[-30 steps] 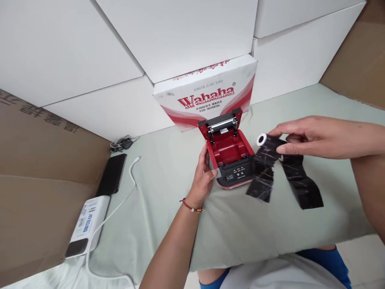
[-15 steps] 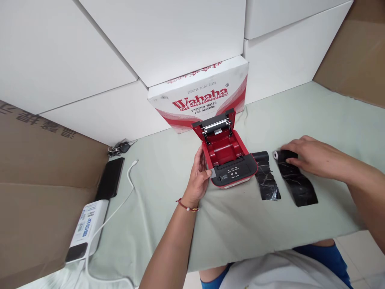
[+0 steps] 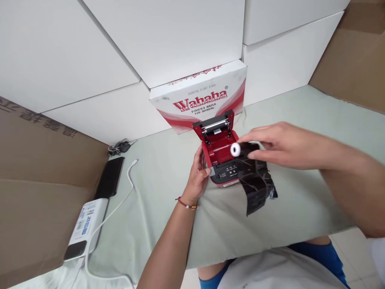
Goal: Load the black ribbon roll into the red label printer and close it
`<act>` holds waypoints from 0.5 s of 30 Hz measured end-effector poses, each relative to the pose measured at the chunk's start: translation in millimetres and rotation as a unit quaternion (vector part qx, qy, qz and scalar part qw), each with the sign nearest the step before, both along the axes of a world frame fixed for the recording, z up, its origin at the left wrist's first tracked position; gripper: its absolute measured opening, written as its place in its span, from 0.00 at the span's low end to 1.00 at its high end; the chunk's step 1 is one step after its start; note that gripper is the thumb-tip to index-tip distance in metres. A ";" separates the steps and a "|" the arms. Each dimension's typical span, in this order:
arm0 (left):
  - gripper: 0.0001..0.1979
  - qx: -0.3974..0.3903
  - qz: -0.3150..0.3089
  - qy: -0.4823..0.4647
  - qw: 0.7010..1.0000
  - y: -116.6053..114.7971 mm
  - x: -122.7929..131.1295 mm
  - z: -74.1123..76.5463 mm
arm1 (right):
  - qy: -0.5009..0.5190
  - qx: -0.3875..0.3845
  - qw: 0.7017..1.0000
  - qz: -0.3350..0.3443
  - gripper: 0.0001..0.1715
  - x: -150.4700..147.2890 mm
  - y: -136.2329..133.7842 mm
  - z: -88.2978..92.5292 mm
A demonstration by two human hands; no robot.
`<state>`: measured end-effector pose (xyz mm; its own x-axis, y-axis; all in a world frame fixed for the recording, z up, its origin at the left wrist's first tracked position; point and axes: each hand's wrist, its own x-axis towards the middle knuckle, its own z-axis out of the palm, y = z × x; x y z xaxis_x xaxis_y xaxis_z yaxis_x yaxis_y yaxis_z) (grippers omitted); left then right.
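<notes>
Pale green cloth [image 3: 156, 208] covers our table, with a white device [image 3: 86, 224] and a phone [image 3: 110, 176] near left. Our left hand [image 3: 197, 176] clasps the open red printer [image 3: 218, 146]. Our right hand [image 3: 279, 144] pinches a black ribbon roll [image 3: 240, 149] over its bay, the tail hiding its panel. A Wahaha carton [image 3: 201, 100] stands behind.

Back: walled off by stacked white boxes [image 3: 168, 36], a red-printed carton [image 3: 198, 100] at the foot.
Sides: flanked by brown cardboard [image 3: 36, 180].
Table [image 3: 315, 116]: draped in pale green cloth [image 3: 150, 208].
Floor [image 3: 355, 249]: tiled, pale.
Light: fell soft, even.
</notes>
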<state>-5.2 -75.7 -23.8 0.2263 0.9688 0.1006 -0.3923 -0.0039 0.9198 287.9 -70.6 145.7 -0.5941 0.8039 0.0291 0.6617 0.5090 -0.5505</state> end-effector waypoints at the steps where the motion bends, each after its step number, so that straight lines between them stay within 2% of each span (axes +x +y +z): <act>1: 0.45 0.000 -0.002 -0.002 1.000 0.0 0.4 0.6 | -0.033 0.006 0.999 -0.019 0.21 -18.9 4.2 -5.0; 4: 0.45 0.008 0.001 0.001 1.000 0.4 0.5 0.3 | -0.177 0.022 0.982 -0.062 0.22 -64.9 13.9 -17.8; 7: 0.45 0.014 0.004 0.008 1.000 1.3 -0.5 -1.5 | -0.258 0.040 0.962 -0.081 0.21 -91.4 20.2 -19.3; 11: 0.46 0.015 0.002 0.016 1.000 1.8 -1.0 -2.9 | -0.281 0.027 0.955 -0.087 0.21 -107.7 29.1 -16.8; 15: 0.44 0.026 -0.002 0.019 0.999 2.1 -0.9 -3.9 | -0.261 0.044 0.961 -0.083 0.20 -109.8 40.6 -30.5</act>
<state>-6.1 -73.6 -27.7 0.2345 0.9615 0.1431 -0.3581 -0.0515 0.9323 178.1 -30.0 115.3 -0.4095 0.8971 -0.1662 0.9123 0.4012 -0.0820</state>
